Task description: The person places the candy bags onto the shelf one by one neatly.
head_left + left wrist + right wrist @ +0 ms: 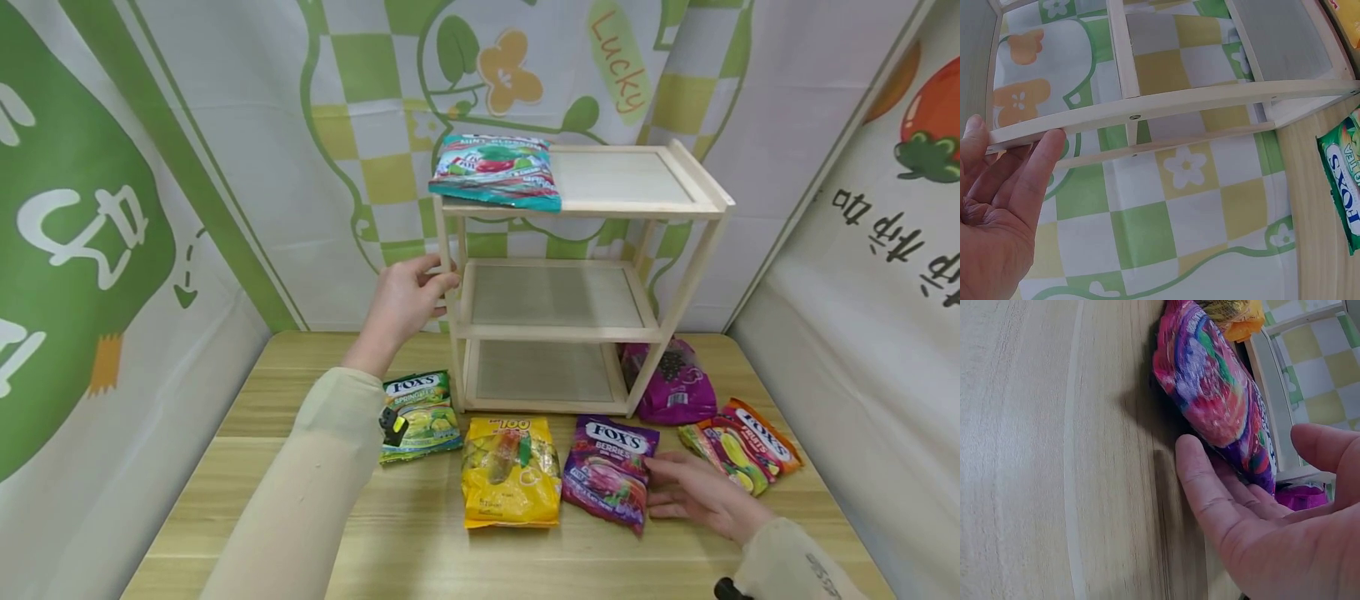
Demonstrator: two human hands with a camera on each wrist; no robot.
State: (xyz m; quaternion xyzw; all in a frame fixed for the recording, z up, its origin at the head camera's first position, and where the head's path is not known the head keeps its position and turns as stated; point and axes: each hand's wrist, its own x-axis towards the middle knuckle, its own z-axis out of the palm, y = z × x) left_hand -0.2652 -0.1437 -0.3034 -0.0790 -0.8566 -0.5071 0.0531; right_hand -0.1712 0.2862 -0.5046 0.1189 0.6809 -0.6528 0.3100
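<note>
My left hand [408, 302] grips the left front post of a three-tier wooden shelf [558, 335]. In the left wrist view, the thumb and fingers [1038, 165] lie on opposite sides of that post. Low on the right, my right hand [697, 493] touches the right edge of a purple Fox's Berries candy bag [609, 471]. Its fingers [1210, 494] are extended at the bag's underside, with the thumb lifted away from it. A teal Fox's candy bag [495, 171] lies on the left half of the top shelf, its front edge slightly overhanging.
On the wooden table [405, 550], a yellow candy bag [512, 475] lies before the shelf and a green Fox's bag [422, 415] to its left. A magenta bag [678, 387] and an orange-red Fox's Fruits bag [742, 446] are at the right. Printed curtains surround the table.
</note>
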